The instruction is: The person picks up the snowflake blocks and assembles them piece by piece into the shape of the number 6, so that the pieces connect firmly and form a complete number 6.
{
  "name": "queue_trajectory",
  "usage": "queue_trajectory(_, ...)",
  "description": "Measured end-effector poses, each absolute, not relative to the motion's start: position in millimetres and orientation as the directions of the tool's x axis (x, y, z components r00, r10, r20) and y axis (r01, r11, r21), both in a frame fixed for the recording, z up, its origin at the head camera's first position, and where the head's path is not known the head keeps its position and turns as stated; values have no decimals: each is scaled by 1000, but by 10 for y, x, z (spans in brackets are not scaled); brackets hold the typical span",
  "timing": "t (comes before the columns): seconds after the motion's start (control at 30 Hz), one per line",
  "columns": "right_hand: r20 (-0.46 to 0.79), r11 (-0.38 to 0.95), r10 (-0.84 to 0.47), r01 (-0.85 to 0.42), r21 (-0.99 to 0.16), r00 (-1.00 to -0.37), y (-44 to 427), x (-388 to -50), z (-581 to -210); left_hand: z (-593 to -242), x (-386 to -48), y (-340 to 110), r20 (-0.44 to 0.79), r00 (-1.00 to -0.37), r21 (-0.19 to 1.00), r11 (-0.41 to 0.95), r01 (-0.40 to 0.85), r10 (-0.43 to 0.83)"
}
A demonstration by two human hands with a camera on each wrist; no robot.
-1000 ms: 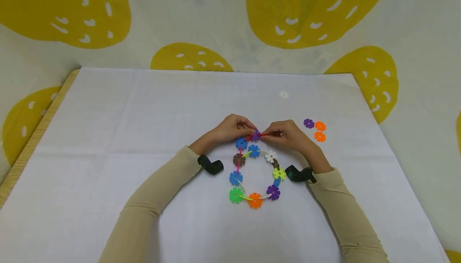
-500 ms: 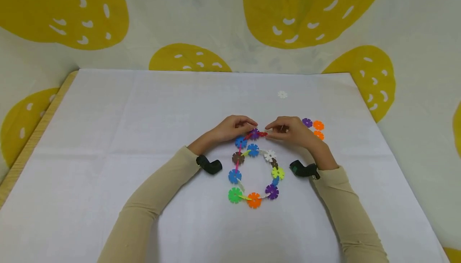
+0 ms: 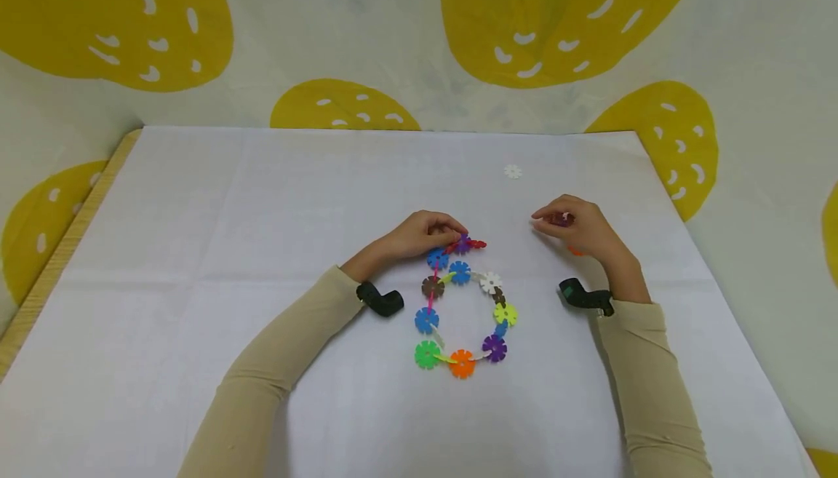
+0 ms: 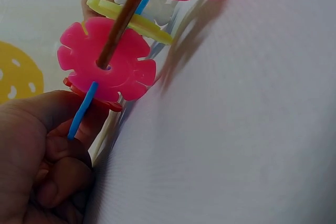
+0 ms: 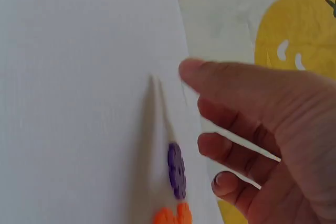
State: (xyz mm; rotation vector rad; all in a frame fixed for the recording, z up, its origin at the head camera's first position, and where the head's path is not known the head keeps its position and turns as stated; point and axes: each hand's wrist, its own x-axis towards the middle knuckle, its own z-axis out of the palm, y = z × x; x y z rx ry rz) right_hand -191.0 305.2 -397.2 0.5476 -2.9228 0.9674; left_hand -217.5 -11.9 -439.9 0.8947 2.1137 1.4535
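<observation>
Left hand [image 3: 428,234] pinches flower-disc chain [image 3: 433,289] near its far end, on white cloth [image 3: 314,187]. Right hand [image 3: 579,227]: fingers parted, unloaded, near loose purple disc [image 5: 177,171]. I'd brace the chain, grasping discs rim-first.

One table [image 3: 72,234], pale wood edge showing to my left; one white cloth [image 3: 294,194], faintly creased, spread over its top; one pale backdrop [image 3: 393,27], behind and at both sides, printed with large yellow shapes [image 3: 569,5], white-flecked.

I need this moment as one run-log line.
left hand: pinches disc chain | right hand: empty, near purple disc | white disc: lies apart
</observation>
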Motion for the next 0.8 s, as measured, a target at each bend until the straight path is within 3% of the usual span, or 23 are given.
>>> queue_trajectory(0.2,-19,807,-166,-125,-577,-986,3201,-1895,-3904,-4397,-2182,-116,27,-700,930,239,280,714)
queue_trajectory(0.37,-181,832,-88,28,-554,-980,3254,-1912,-3883,-4387,-2181,-114,10,-695,927,253,275,719)
queue_trajectory(0.57,-219,810,-68,74,-581,-973,3246,-1917,-3878,-4388,-2184,-116,14,-690,920,261,292,723)
queue_trajectory(0.8,-144,791,-85,21,-611,-986,3218,-1906,-3915,-4386,-2174,-112,29,-696,922,250,296,718)
